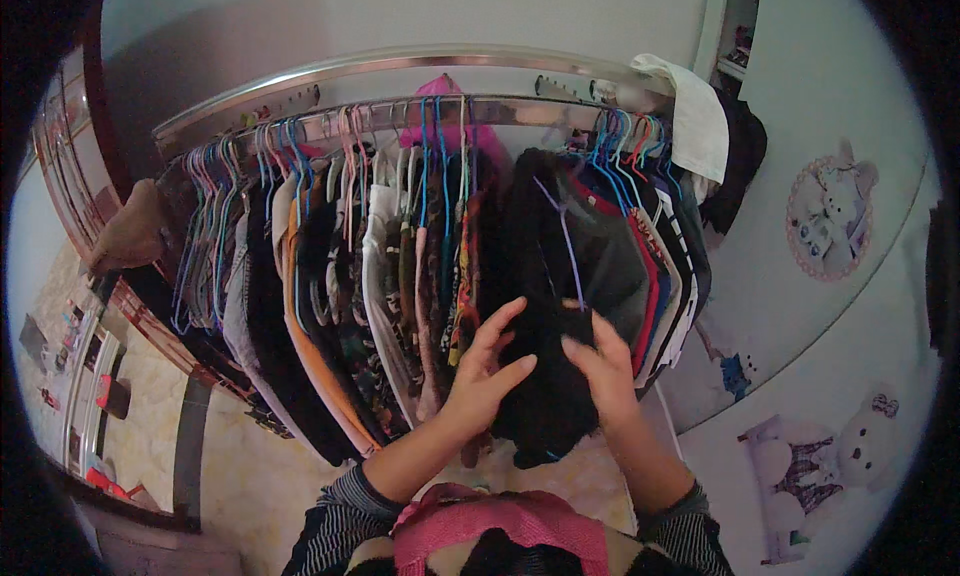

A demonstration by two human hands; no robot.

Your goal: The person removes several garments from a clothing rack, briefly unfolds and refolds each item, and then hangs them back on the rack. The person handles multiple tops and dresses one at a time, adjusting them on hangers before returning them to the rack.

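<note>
A fluffy black garment [544, 403] hangs before me from the rack's right half. On its left side, my left hand [484, 377] has thumb and fingers spread against the dark cloth. My right hand [609, 370] is at the garment's right side, near the lower end of a thin purple hanger [571, 257]. Whether its fingers pinch the cloth or only touch it is unclear. The hanger slants downward over the black cloth. Just to the right hangs a dark grey top [622, 257] with a red edge.
A metal clothes rail [510, 111] runs across, full of garments on coloured hangers. Bare hangers [202, 238] crowd its left end. White cloth [697, 118] drapes over the right end. A brown cloth [135, 227] hangs far left. The right wall bears bear pictures [817, 471].
</note>
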